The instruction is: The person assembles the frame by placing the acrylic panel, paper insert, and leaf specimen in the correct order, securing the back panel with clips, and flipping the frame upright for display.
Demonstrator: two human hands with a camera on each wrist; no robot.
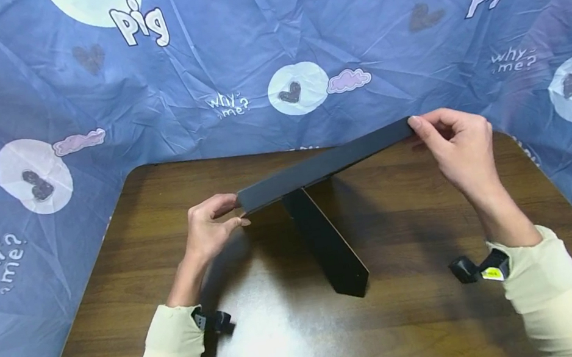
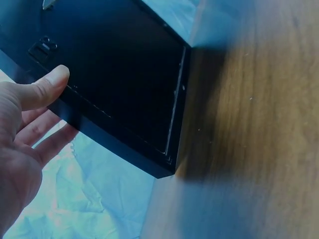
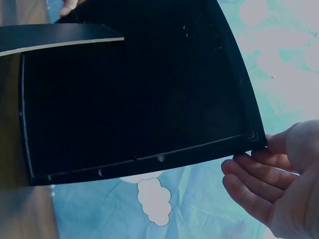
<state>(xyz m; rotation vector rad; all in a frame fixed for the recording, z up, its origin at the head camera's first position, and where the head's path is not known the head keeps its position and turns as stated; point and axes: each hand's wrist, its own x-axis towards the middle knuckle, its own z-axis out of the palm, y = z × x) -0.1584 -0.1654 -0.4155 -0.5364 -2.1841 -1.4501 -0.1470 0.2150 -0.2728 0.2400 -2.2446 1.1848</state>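
A black picture frame (image 1: 325, 163) is held over the table with its back towards me, its top edge slanting up to the right. From its back a black easel leg (image 1: 326, 246) sticks out towards me; in the right wrist view the leg (image 3: 60, 37) shows a pale edge. My left hand (image 1: 210, 227) pinches the left end, thumb on the back panel (image 2: 124, 74) and fingers behind. My right hand (image 1: 461, 146) pinches the upper right corner between thumb and fingers. The frame's front is hidden. Whether its lower edge touches the table, I cannot tell.
The brown wooden table (image 1: 423, 318) has glare near its front middle. A blue printed cloth (image 1: 221, 40) hangs behind it and along both sides. Small black devices are strapped at the left wrist (image 1: 221, 322) and right wrist (image 1: 463, 270).
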